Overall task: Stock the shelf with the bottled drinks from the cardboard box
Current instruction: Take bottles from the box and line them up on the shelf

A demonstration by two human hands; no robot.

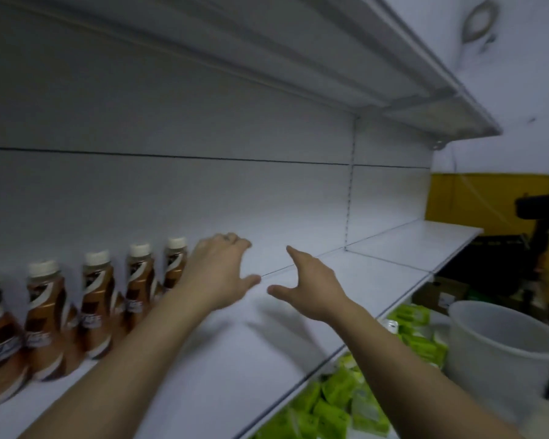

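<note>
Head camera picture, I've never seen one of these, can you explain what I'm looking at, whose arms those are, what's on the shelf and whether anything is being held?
There is no machine here. This single picture comes from a wide-angle camera worn on a person's head, looking forward and down, so the two bare arms reaching in from the bottom are the wearer's own. The left hand and right hand are both over a white shelf, fingers loosely spread, and neither holds anything. Along the back of the shelf, on the left, stands a row of five brown bottles with pale caps. The left hand is beside the last one; blur hides whether it touches. On the level below lie green packets, and a white bucket stands at the right.
</note>
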